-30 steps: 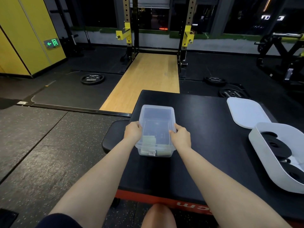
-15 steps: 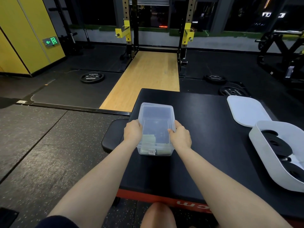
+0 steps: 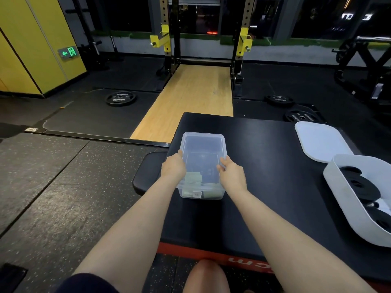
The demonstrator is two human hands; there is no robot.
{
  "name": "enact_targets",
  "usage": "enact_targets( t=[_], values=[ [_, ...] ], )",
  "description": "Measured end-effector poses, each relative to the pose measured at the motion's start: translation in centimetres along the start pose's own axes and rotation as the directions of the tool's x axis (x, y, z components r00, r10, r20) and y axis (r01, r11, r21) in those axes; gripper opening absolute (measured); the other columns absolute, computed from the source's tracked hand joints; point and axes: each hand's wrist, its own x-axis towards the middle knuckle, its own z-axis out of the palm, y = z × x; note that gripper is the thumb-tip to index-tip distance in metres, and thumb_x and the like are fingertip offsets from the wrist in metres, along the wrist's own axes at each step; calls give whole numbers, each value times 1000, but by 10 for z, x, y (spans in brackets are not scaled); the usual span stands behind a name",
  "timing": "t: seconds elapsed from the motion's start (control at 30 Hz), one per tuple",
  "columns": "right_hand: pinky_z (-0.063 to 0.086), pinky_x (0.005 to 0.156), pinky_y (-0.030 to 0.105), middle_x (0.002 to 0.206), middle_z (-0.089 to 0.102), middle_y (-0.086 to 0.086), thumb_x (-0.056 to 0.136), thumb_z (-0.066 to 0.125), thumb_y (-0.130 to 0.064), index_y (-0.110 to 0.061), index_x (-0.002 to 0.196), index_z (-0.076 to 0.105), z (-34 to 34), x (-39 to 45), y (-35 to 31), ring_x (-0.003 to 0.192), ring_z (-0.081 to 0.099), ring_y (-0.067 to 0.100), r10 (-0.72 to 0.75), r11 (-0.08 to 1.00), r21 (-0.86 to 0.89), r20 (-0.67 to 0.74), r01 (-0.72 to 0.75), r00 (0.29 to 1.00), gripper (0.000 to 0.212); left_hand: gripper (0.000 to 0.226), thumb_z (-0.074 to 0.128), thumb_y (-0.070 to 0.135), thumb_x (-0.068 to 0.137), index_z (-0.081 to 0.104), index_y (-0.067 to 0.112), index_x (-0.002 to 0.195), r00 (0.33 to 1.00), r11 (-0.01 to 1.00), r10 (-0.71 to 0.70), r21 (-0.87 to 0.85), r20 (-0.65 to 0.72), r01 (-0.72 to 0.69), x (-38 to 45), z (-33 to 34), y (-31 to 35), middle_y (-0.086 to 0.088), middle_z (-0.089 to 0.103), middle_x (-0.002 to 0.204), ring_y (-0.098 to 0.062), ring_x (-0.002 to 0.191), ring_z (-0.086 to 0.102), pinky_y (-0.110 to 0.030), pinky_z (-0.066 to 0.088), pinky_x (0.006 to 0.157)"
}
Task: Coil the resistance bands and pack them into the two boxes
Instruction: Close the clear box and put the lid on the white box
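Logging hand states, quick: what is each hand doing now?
Left hand: holds the left side of the clear box.
Right hand: holds the box's right side.

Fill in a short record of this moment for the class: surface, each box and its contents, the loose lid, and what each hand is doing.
Surface: black padded platform
Clear box: lidded, pale folded items at its near end
Left hand: grips the clear box's left side
Right hand: grips its right side
White box: open, at the right edge, holds black coiled bands
White lid: lies flat beyond the white box
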Motion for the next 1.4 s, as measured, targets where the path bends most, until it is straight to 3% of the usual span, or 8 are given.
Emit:
enact_targets(
  t=[0.13,0.23,0.3,0.37,0.43,0.6,0.8,1.4],
  values=[
    [41,101,37,157,24,-1,102,40,-24,-16,143,40,-2,0,0,132,42,25,-13,1000,-17,31,13,999,42,45,29,5,95,32,16,138,1000,1000,-26,-16,-9,26,-3,2,1,-15,54,121,-32,107,52,-34,44,75],
    [38,104,36,157,22,-2,101,41,-27,-17,145,36,-6,-1,1,137,37,23,-21,999,-29,59,23,998,46,34,27,9,96,42,13,125,1000,988,2,-155,-2,-2,-2,2,-3,-16,56,118,-31,99,53,-37,44,73],
    [38,104,37,158,19,-2,101,41,-31,-19,146,34,-10,-3,1,138,34,22,-22,999,-42,57,24,998,48,33,27,12,99,43,12,127,998,983,41,-176,-37,-46,0,2,-5,-16,51,129,-33,110,51,-40,45,82],
    [40,101,37,158,18,-3,101,41,-33,-21,147,33,-15,-4,2,138,34,21,-16,998,-53,43,18,999,48,41,27,14,101,36,16,141,993,987,71,-137,-92,-83,-1,2,-3,-10,31,151,-30,133,36,-44,42,98],
    [41,99,37,158,19,-5,100,42,-34,-22,146,34,-19,-4,1,138,35,19,-26,998,-51,34,28,999,48,44,29,19,102,30,17,145,987,988,111,-92,-119,-122,-3,0,0,-5,20,156,-25,140,26,-46,36,105],
    [42,99,39,156,23,-8,98,45,-37,-27,145,35,-35,-8,7,138,33,17,-75,997,-27,8,75,997,49,49,29,31,102,25,14,148,970,974,222,-18,-105,-225,-9,-3,16,-3,26,154,-22,139,30,-40,35,106],
    [38,103,35,154,30,-6,98,46,-35,-25,145,36,-64,-12,29,136,37,17,-48,998,31,-60,50,997,49,55,26,46,100,21,21,149,942,942,335,20,-31,-335,-14,2,36,2,17,157,-16,144,20,-36,27,112],
    [37,102,31,149,39,-3,96,49,-37,-22,145,36,-169,-18,110,135,39,17,55,998,24,-200,-51,978,53,55,29,47,99,25,23,148,848,849,528,4,53,-529,-34,34,164,5,23,155,-12,143,20,-34,23,115]
  ],
)
